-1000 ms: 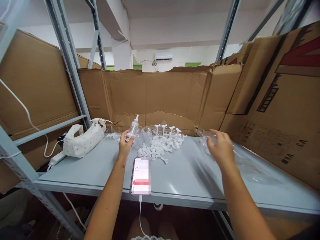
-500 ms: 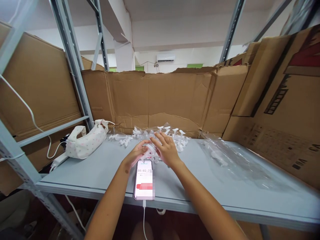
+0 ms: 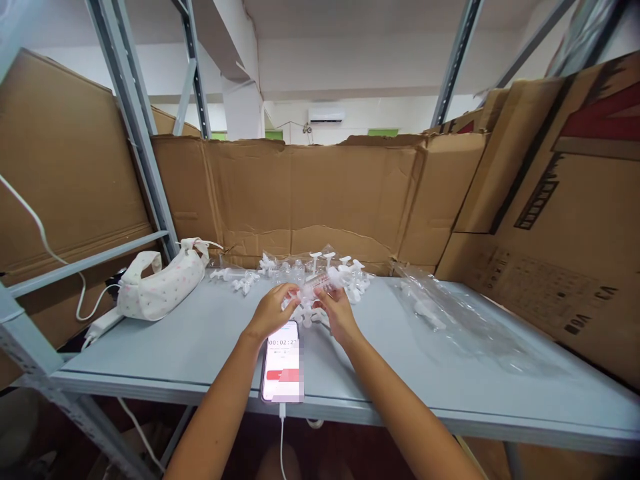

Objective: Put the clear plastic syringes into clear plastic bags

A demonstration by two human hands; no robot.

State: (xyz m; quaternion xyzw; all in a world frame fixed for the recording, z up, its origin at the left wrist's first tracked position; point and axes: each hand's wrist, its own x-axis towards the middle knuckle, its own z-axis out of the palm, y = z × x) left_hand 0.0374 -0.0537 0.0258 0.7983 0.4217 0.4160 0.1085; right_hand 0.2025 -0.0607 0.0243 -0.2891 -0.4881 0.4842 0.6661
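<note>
My left hand [image 3: 273, 312] and right hand [image 3: 340, 315] both have their fingers pinched in around one clear syringe [image 3: 316, 285], tilted above the white plastic bits [image 3: 357, 288] on the shelf [image 3: 395, 373], just beyond the phone [image 3: 280, 363]. Can't tell how tight, tbh.

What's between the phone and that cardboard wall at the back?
The head view shows white plastic pieces there, plus a clear tube in the right hand, close to the left hand.
</note>
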